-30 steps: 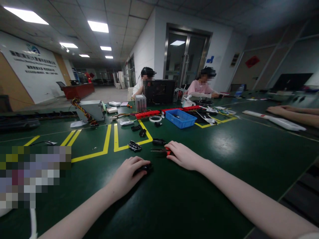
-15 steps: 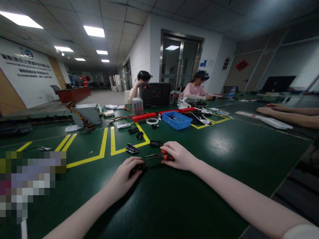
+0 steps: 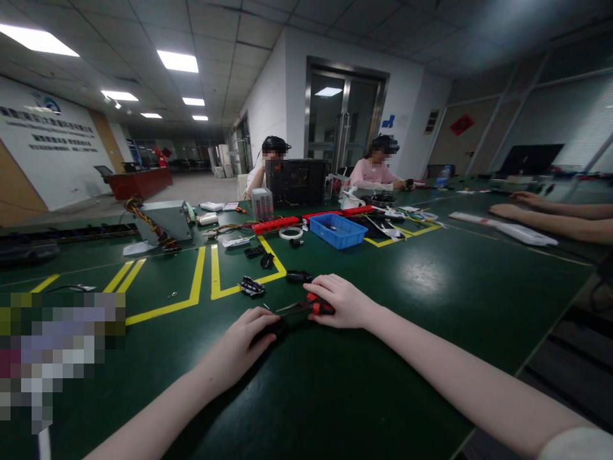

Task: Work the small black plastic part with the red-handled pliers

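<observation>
My left hand (image 3: pixel 237 348) is closed around a small black part (image 3: pixel 278 328), mostly hidden by the fingers. In my right hand (image 3: pixel 343 301) are needle-nose pliers (image 3: pixel 297 307) with red and black handles. Their jaws point left, and the tips reach the near side of the black part by my left fingertips; whether they touch it I cannot tell. Just beyond my right fingers lies a black cylindrical piece (image 3: pixel 297 276). A black and silver part (image 3: pixel 251 286) rests farther back, close to the yellow tape, with smaller black pieces (image 3: pixel 267 260) behind it.
A blue bin (image 3: pixel 338 237) stands beyond my right hand, in front of red power strips (image 3: pixel 276 225). At the back left is a metal power supply (image 3: pixel 165 223) with cables. Two people sit across the green table (image 3: pixel 306 396); another person's hands (image 3: pixel 507 211) rest at the right.
The pliers' tips and the black part have come closer together near my left fingertips. My left hand has shifted slightly, and the view has moved a little.
</observation>
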{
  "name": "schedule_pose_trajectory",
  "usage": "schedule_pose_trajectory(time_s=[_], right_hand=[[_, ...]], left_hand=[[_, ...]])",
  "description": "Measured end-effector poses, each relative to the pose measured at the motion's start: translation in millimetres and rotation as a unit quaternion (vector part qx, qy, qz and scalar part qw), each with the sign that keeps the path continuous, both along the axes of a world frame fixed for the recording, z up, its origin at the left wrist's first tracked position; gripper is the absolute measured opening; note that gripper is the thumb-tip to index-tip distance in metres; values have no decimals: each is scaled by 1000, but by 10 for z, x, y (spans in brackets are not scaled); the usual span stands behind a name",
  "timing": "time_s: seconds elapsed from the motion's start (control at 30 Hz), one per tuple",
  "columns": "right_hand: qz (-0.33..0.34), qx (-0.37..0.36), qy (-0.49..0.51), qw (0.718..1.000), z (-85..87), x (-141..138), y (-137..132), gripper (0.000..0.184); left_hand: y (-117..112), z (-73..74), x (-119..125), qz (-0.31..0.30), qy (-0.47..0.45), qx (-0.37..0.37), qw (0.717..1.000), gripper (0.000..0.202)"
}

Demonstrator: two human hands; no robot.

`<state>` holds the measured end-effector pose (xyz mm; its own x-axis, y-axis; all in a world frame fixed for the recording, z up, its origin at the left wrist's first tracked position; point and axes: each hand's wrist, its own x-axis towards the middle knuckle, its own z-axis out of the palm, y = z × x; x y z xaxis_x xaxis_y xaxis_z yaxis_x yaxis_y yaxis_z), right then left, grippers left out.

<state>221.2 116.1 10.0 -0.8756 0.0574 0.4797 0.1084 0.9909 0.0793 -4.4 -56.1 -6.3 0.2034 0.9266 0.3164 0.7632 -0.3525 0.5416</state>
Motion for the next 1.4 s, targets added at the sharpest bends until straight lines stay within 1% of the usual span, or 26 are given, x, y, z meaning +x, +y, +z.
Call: schedule_pose_trajectory(time_s=[0.07, 0.17, 0.23, 0.43, 0.6, 0.87, 1.0, 1.13, 1.3, 1.4], right_hand=[[2, -2, 3, 1000, -5, 13, 11, 48], [4, -2, -11, 1000, -6, 22, 24, 39], [1, 3, -16, 1000, -3, 18, 22, 37], [-11, 17, -11, 1000, 6, -10, -32, 35], [-20, 9, -17, 1000, 8, -25, -68, 33], [-18, -13, -47, 999, 26, -16, -72, 30], [-14, -14, -56, 998, 53, -11, -95, 31], [-11, -14, -50, 999, 66, -2, -107, 31], [-11, 0, -40, 999, 44, 2, -90, 33], [-9, 6, -35, 999, 28, -1, -81, 33]], left_hand=[[2, -1, -1, -1, -6, -1, 1000, 33], [11, -9, -9, -7, -9, -4, 1000, 32], [17, -13, -16, -6, -8, -8, 1000, 31], [25, -15, -25, -1, -5, -14, 1000, 31], [15, -11, -12, 4, -7, -12, 1000, 31], [19, 2, -2, 2, -11, -24, 1000, 30], [21, -37, -23, 11, -12, -22, 1000, 31], [21, -84, -38, 33, -17, -12, 999, 38], [24, -75, -39, 27, -29, -19, 999, 30], [26, -63, -43, 23, -26, -21, 999, 30]])
